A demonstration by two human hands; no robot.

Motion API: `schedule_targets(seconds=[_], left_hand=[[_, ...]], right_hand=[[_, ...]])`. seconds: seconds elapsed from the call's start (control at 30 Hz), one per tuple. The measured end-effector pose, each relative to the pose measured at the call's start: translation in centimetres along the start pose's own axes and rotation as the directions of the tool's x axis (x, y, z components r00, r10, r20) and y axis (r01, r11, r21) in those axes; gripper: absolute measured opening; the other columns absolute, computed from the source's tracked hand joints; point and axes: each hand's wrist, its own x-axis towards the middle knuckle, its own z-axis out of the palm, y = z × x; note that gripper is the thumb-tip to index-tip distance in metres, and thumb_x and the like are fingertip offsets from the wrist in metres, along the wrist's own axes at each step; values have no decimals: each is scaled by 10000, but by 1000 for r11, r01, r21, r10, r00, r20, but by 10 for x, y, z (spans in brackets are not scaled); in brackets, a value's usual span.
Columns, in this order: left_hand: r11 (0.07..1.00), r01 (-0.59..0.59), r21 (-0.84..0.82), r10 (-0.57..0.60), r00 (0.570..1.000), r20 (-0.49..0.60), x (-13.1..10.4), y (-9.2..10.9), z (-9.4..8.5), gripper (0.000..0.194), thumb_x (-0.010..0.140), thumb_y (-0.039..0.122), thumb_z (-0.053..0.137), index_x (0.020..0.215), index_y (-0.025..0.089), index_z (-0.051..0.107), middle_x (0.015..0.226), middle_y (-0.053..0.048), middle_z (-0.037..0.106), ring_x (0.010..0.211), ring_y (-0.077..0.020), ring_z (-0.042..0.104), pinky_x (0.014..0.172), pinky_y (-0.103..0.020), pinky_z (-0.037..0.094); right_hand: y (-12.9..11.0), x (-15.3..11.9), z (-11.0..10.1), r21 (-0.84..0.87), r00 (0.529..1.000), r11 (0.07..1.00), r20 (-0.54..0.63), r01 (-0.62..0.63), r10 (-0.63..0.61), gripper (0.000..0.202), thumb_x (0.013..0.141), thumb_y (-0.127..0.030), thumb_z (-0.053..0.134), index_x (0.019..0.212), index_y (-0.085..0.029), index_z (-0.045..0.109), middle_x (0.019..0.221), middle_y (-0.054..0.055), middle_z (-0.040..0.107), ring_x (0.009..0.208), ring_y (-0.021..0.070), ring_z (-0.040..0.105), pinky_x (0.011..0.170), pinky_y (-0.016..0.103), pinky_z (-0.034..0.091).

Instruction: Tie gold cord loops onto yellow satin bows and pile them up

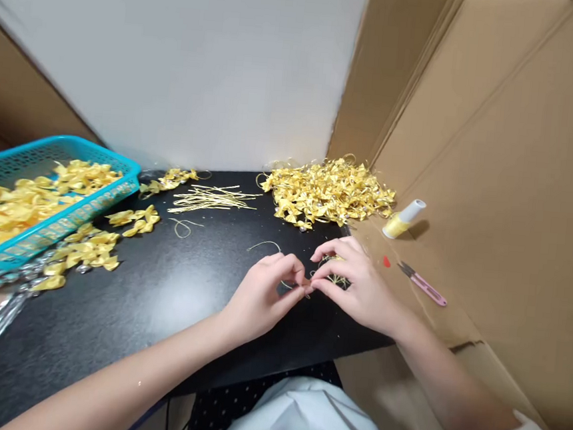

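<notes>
Over the black table [166, 325], my left hand [267, 293] is closed, thumb and forefinger pinching a thin gold cord [265, 242]. One end of this cord curves out behind the knuckles. My right hand [360, 285] meets it fingertip to fingertip, its thumb and forefinger pressed together at the same cord. The exact spot where they grip is mostly covered by the fingers. Below my right hand lies a small tangle of gold cord pieces [339, 281], partly hidden.
A heap of yellow ribbon bows [328, 192] lies at the back right, with cut gold cords [212, 198] left of it. A blue basket [134, 178] of bows stands left. On cardboard at right are a glue-like bottle [404, 220] and a pink cutter [423, 285].
</notes>
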Motion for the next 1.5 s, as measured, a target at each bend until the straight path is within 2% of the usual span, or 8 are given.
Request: schedule_targets(seconds=[0.17,0.33,0.57,0.7,0.83,0.93,1.1,1.5], left_hand=[[902,250,-352,-248,967,51,-5,-20,-16,202,814,321,691,923,180,597,791,-3,696,755,-138,638,770,-256,455],[726,344,-595,-358,928,100,-7,-49,-28,274,787,404,710,700,145,690,685,-32,677,693,-136,591,742,-259,440],[134,268,-954,-525,836,161,-12,-67,-28,315,620,374,858,649,141,647,593,26,538,644,-91,520,619,-208,405],[-7,191,-981,-574,803,161,-11,-70,-24,307,579,340,885,682,149,668,603,37,554,602,-72,501,559,-191,386],[85,121,-989,-659,751,35,-11,-73,-19,339,537,339,902,756,155,720,721,13,660,514,-20,399,483,-153,308],[320,240,-916,-678,733,-45,-13,-76,-16,340,588,402,864,784,145,760,750,-26,707,493,-24,381,465,-164,296],[713,401,-575,-554,825,-112,-16,-73,-16,225,682,367,799,781,164,793,807,-60,763,674,-146,613,659,-246,454],[722,348,-599,-523,841,-141,-18,-69,-16,252,700,400,756,704,151,714,649,-3,652,594,-100,515,594,-222,394]], right_hand=[[-1,26,15,10,999,999,-9,52,-52,122,875,-203,621,755,-195,646,964,55,606,981,211,514,879,417,413],[10,52,40,92,989,994,-140,63,-50,117,869,-204,626,753,-194,626,948,49,573,955,196,513,886,397,423],[24,56,74,8,975,996,-202,92,-88,115,871,-218,613,757,-209,622,924,50,563,949,212,503,869,412,414],[25,50,82,-56,968,990,-213,127,-136,119,876,-219,609,759,-208,631,909,48,573,920,204,492,835,386,390],[23,45,86,-97,964,979,-183,177,-192,135,890,-234,597,763,-213,637,913,41,588,933,201,481,845,375,358],[23,42,87,-125,959,969,-163,211,-230,147,909,-250,571,780,-218,636,932,40,599,959,205,472,867,380,340],[27,40,86,-228,967,955,-123,191,-223,163,933,-260,519,825,-229,637,985,55,608,983,225,461,880,404,323],[31,47,92,352,994,931,68,-99,80,146,880,-310,614,1004,-233,616,1095,54,544,1094,207,475,997,406,372]])
